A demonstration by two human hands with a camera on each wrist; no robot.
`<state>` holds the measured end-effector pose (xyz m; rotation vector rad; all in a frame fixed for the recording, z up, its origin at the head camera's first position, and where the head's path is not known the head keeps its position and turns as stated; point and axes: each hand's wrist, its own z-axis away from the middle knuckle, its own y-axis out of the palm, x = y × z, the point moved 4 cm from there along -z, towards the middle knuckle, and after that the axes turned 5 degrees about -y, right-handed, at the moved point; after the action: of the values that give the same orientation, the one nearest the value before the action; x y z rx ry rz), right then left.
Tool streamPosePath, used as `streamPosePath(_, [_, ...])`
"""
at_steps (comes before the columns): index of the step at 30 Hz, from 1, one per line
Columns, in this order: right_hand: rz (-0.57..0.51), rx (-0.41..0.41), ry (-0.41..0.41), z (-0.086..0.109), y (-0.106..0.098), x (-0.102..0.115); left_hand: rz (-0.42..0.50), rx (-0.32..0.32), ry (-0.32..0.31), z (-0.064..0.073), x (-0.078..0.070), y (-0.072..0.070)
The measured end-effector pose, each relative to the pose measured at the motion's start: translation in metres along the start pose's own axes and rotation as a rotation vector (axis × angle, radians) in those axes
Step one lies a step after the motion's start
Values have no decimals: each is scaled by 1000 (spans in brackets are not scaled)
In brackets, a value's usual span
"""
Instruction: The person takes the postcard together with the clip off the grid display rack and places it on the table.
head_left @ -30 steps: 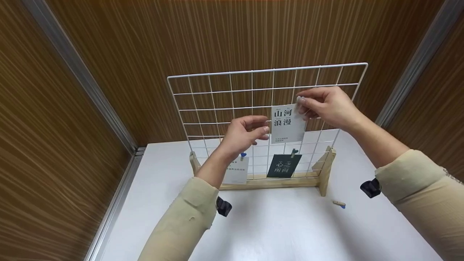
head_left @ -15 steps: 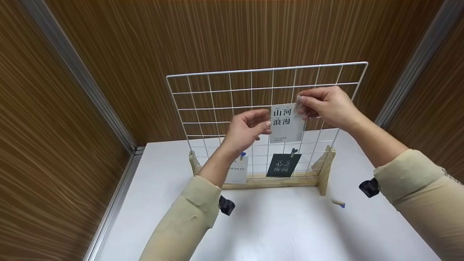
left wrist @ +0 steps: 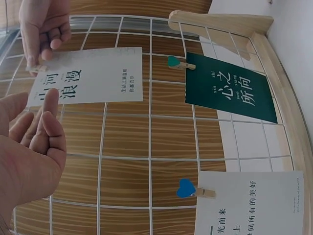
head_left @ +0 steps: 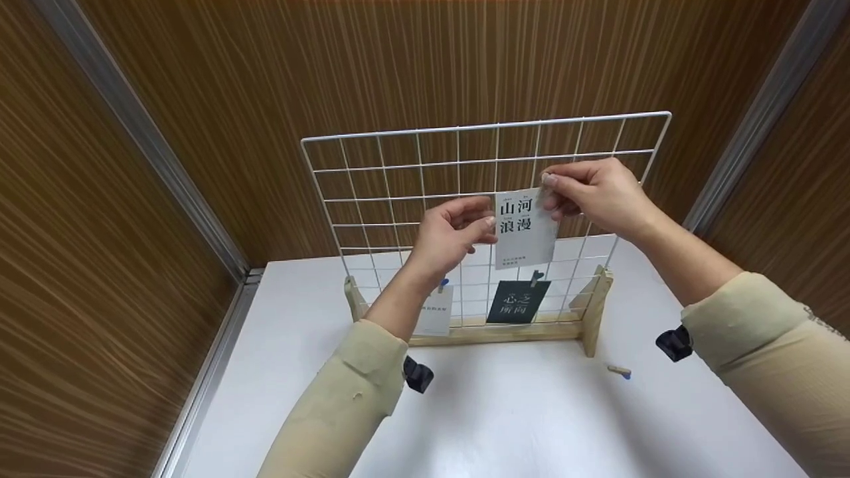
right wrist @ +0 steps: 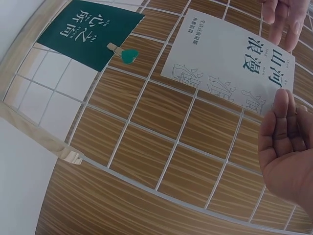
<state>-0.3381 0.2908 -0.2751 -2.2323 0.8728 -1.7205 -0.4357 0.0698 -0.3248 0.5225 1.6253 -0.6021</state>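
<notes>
A white card with dark green characters (head_left: 524, 245) is held up against the white wire grid (head_left: 458, 162). At its upper right corner my right hand (head_left: 601, 196) pinches what looks like a small wooden clothespin, mostly hidden by the fingertips; the corner lies under them. My left hand (head_left: 448, 239) is at the card's left edge, fingers loosely bent, fingertips touching or very near it. Below hangs a dark green card (left wrist: 227, 88) on a clothespin with a green heart (left wrist: 174, 61). To the lower left, another white card (left wrist: 249, 205) hangs from a blue-heart clothespin (left wrist: 187, 188).
Wooden feet and a crossbar (head_left: 498, 332) support the grid on a white table (head_left: 518, 411). One loose blue-heart clothespin (head_left: 619, 371) lies on the table right of the stand. Wood-grain panels (head_left: 398, 60) rise behind it.
My left hand has moved slightly up and right to the card's left edge. The card's lower edge sits a little lower. My right hand keeps its grip at the corner.
</notes>
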Motion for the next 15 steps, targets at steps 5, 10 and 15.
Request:
streamPosePath(5, [-7,-2,11,1,1,0,12,1,-11,-1,1,0])
streamPosePath(10, [-13,-3,23,2,3,0,12,3,-28,-4,3,2])
streamPosePath(15, [1,-11,21,2,3,-2,6,17,-52,-5,3,7])
